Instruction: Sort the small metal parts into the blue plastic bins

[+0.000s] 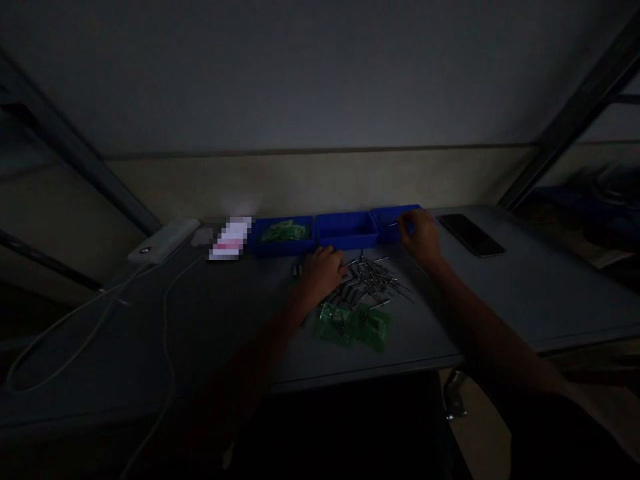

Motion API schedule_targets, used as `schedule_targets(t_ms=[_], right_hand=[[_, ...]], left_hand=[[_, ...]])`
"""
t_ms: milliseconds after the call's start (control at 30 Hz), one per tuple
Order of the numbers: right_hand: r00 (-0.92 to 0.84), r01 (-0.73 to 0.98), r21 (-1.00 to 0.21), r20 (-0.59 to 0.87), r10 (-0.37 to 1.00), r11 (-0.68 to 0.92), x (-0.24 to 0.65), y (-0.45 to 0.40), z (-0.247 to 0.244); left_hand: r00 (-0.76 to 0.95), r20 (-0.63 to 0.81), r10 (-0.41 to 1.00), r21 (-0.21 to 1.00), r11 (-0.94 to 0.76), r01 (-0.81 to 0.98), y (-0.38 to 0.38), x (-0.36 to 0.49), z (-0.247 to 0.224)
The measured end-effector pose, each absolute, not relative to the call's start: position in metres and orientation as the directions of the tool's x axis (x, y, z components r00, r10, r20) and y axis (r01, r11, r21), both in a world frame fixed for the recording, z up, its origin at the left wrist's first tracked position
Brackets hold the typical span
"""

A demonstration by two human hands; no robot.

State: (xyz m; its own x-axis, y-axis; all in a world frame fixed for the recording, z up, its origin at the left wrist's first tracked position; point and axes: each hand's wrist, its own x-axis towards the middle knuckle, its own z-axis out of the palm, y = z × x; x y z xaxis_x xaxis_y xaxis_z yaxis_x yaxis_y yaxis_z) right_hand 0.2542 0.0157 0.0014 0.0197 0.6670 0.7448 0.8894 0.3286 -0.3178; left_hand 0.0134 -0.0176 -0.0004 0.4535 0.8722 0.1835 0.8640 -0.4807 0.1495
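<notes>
My right hand (421, 239) is closed in a pinch at the right blue bin (393, 215). A thin metal pin (393, 223) sticks out from its fingertips. My left hand (324, 272), fingers curled, rests at the left edge of a pile of metal pins (375, 279). What its fingers hold, if anything, is hidden. Short dark metal cylinders (351, 293) lie in the pile beside it. Two green plastic bags (334, 325) lie at the pile's near side, with metal pieces on or in them. The scene is dim, so small details are unclear.
A middle blue bin (347, 243) adjoins a left blue bin (283, 249) holding green bags (285, 231). A lit phone (231, 239), a white box-like device (165, 241) and loose white cables (166, 320) lie to the left. A dark phone (471, 235) lies on the right.
</notes>
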Motion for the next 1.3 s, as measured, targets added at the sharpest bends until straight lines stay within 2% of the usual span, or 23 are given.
schedule_targets(t_ms=[167, 400, 533, 767, 1067, 1300], right_hand=[[0.054, 0.924, -0.288, 0.751, 0.658, 0.253, 0.269, 0.026, -0.01], [-0.002, 0.927, -0.254, 0.734, 0.679, 0.277, 0.25, 0.023, -0.012], [-0.078, 0.895, -0.258, 0.712, 0.698, 0.363, 0.236, 0.015, -0.007], [-0.264, 0.782, -0.304, 0.629, 0.731, 0.544, 0.201, -0.007, 0.004], [-0.46, 0.618, -0.345, 0.571, 0.681, 0.706, 0.193, -0.014, -0.001], [-0.434, 0.637, -0.34, 0.584, 0.686, 0.692, 0.192, -0.017, 0.002]], left_hand=[[0.431, 0.157, 0.888, 0.049, -0.443, 0.895, -0.027, 0.019, 0.007], [0.39, 0.149, 0.909, 0.049, -0.4, 0.915, -0.022, 0.015, 0.009], [0.408, 0.173, 0.896, 0.081, -0.426, 0.901, -0.02, 0.014, 0.006], [0.448, 0.168, 0.878, 0.039, -0.46, 0.887, -0.022, 0.012, 0.006], [0.467, 0.333, 0.819, 0.304, -0.562, 0.769, -0.006, 0.007, 0.004], [0.367, 0.418, 0.831, 0.482, -0.545, 0.686, -0.011, 0.013, 0.007]])
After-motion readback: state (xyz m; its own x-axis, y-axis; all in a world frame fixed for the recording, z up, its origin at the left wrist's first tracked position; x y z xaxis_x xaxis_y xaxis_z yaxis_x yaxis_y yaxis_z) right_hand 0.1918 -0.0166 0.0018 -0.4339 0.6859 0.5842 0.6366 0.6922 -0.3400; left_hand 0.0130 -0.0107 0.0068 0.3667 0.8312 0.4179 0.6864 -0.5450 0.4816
